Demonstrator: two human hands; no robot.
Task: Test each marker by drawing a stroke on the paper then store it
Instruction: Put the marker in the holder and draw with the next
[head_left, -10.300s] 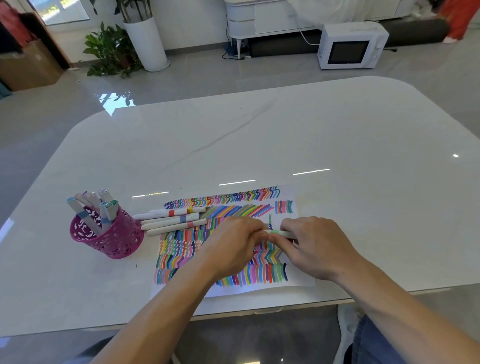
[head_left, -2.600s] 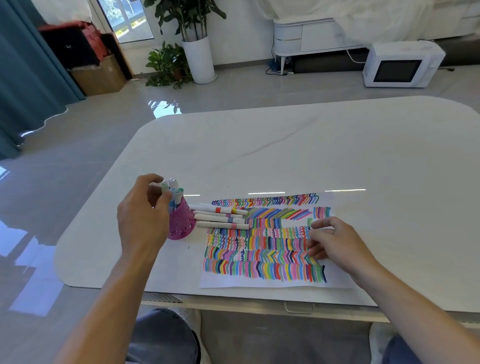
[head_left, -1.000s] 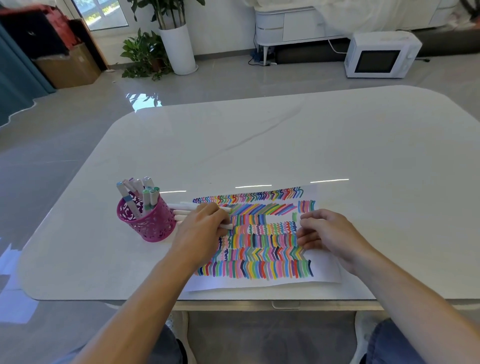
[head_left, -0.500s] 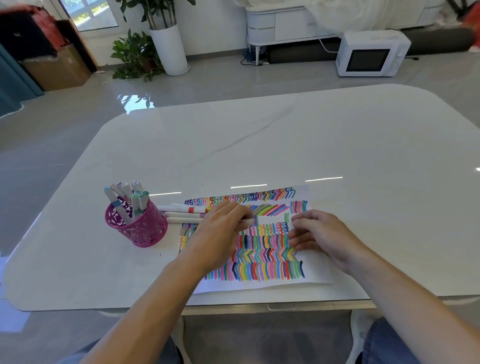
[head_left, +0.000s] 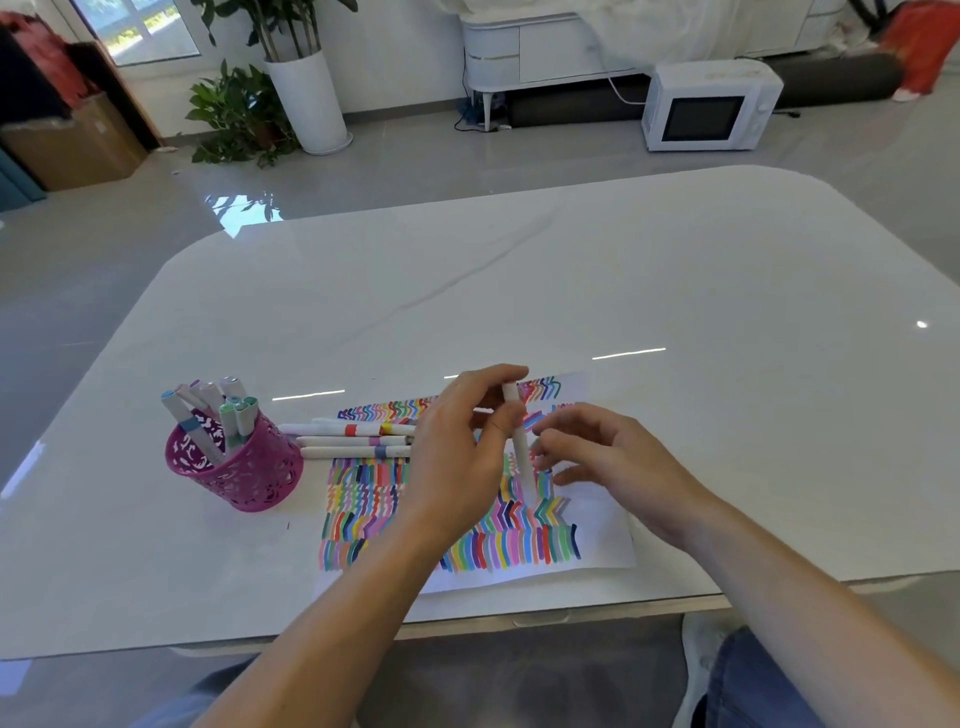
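Near frame centre, above the stroke-covered white paper sheet, the left hand pinches a slim white marker nearly upright; the right hand, fingers loosely spread, hovers beside, probably to uncap it.

1. Bare desk surface spreads beyond the paper and to its right.
2. A pink cup stands left of the paper, with markers sticking up out of it.
3. Three loose markers lie flat from beside the cup onto the paper's top left.
4. The left hand, pinching a white marker, and the right hand crowd the paper's middle.
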